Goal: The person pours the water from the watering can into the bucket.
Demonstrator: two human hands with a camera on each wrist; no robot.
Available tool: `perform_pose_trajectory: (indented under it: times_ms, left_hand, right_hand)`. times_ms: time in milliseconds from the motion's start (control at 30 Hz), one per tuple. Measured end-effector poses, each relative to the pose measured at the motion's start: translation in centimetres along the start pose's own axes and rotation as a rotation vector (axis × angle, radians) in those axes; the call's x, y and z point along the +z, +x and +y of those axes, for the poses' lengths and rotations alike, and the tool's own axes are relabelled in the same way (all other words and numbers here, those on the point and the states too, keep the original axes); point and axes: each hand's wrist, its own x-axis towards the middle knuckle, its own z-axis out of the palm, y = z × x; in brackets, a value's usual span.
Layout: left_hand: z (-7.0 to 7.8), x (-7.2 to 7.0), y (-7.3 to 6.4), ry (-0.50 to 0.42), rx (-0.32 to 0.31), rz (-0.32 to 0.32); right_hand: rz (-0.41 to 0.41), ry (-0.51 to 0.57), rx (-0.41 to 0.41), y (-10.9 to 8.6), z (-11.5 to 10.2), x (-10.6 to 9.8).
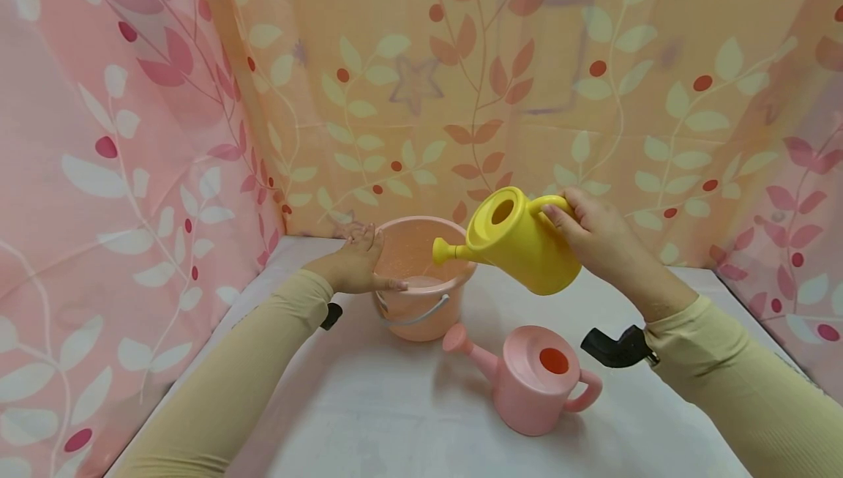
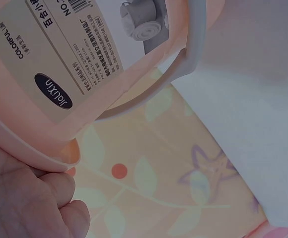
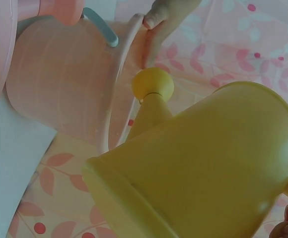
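Note:
My right hand (image 1: 593, 236) grips the handle of a yellow watering can (image 1: 527, 258), held above the table and tilted left. Its spout reaches over the mouth of a peach-coloured bucket (image 1: 421, 317). No stream from the spout can be made out. At the bucket's left rim, my left hand (image 1: 356, 262) holds on, with the thumb along the front of the rim; the left wrist view shows its curled fingers (image 2: 59, 188) by the rim. In front of the bucket stands a pink watering can (image 1: 533, 397), upright, its spout pointing left towards the bucket.
A white-covered table (image 1: 369, 405) lies under everything. Patterned cloth walls (image 1: 408, 127) enclose it at the back and both sides. The bucket's grey carrying handle (image 1: 421, 313) hangs down its front. A printed label (image 2: 59, 49) is on the bucket's side.

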Motion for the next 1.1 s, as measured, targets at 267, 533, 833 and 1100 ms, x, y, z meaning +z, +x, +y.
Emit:
perform_pose_trajectory:
  times_ms: [267,533,833,1100]
  left_hand:
    - [-0.03,0.04,0.01,0.008,0.002,0.004]
    - [-0.01,0.0,-0.05,0.003,0.003,0.003]
    - [0.02,-0.05,-0.09,-0.003,-0.002,0.0]
    - [-0.18,-0.04,-0.1,-0.027,0.004,-0.004]
  right_hand:
    - [-0.006,0.002,-0.021,0.02,0.07,-0.07]
    - [-0.012,-0.014,-0.016,0.01,0.14,0.0]
    - [-0.005,-0.011,-0.015,-0.02,0.03,-0.05]
    - [-0.009,-0.009,-0.025,-0.07,0.11,-0.05]
